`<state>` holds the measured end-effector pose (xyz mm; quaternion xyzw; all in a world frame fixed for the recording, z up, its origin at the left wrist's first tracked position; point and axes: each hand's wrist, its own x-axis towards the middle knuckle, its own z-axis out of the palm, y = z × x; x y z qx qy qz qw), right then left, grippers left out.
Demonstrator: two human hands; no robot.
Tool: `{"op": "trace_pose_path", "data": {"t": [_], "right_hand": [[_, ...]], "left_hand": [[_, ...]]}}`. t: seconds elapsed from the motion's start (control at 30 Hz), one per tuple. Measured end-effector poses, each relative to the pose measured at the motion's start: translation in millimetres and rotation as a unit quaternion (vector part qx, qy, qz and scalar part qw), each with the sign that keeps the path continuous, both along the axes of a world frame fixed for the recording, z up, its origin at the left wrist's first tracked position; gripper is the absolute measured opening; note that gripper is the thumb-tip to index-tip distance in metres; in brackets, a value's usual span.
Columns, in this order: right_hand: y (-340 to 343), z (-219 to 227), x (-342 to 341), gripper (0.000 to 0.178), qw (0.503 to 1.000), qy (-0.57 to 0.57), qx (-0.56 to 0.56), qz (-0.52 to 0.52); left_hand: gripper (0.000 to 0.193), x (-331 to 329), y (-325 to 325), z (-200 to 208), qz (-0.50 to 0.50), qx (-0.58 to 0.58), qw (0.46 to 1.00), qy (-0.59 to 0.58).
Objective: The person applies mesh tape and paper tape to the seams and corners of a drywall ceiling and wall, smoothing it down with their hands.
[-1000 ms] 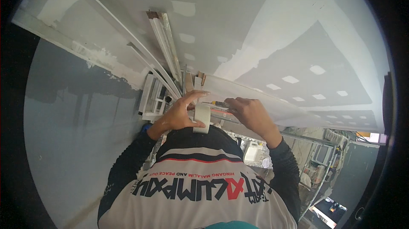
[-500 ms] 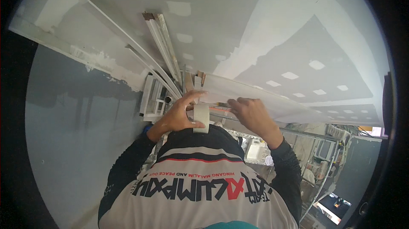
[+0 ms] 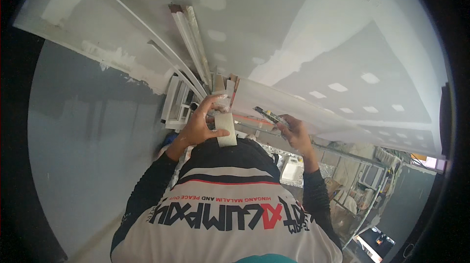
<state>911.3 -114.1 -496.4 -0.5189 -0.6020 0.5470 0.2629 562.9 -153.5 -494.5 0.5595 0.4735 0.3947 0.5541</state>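
In front of my waist, my left hand (image 3: 198,127) curves round a roll of off-white mesh joint tape (image 3: 225,130), thumb on its near side and fingers over the top. A loose bit of mesh (image 3: 223,101) shows just beyond those fingers. To the right, my right hand (image 3: 295,135) grips a utility knife (image 3: 267,114) whose front end points up and left toward the roll. A gap separates the knife from the tape. Whether its blade is out is too small to tell.
Long white trim strips (image 3: 191,43) lean on the patched plasterboard wall (image 3: 254,13) ahead. White frames (image 3: 171,101) stand beside them. A dark grey wall (image 3: 93,121) is on my left. Metal scaffold rails (image 3: 350,155) and a white tray (image 3: 292,170) are lower right.
My right hand has turned and moved slightly right and down, bringing the utility knife into plain sight. The tape roll in my left hand has shifted a little left and up, tilting slightly.
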Motion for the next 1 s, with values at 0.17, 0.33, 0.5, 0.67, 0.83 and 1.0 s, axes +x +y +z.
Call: {"op": "trace_pose_path", "data": {"t": [0.17, 0.33, 0.5, 0.67, 0.83, 1.0], "right_hand": [[-2, -52, -12, 0.027, 0.995, 0.042, -0.048, -0.081], [-6, -77, -24, 0.025, 0.976, 0.131, -0.14, -0.102], [-6, -82, -24, 0.028, 0.973, 0.152, -0.159, -0.065], [-12, -73, -21, 0.046, 0.966, 0.239, -0.096, -0.025], [-2, -90, 10, 0.051, 0.945, 0.277, -0.15, -0.088], [8, -125, 72, 0.049, 0.992, 0.052, -0.111, 0.001]], "left_hand": [[0.097, 7, -16, -29, 0.013, -0.042, 0.998, -0.035], [0.099, 14, -25, -29, 0.019, -0.058, 0.998, 0.004], [0.109, 19, -38, -31, 0.01, -0.077, 0.997, -0.018], [0.108, 10, -46, -33, 0.053, -0.092, 0.992, -0.071], [0.102, -9, -36, -16, 0.073, -0.086, 0.986, -0.122], [0.102, -24, -32, -1, 0.069, -0.086, 0.986, -0.128]]}}
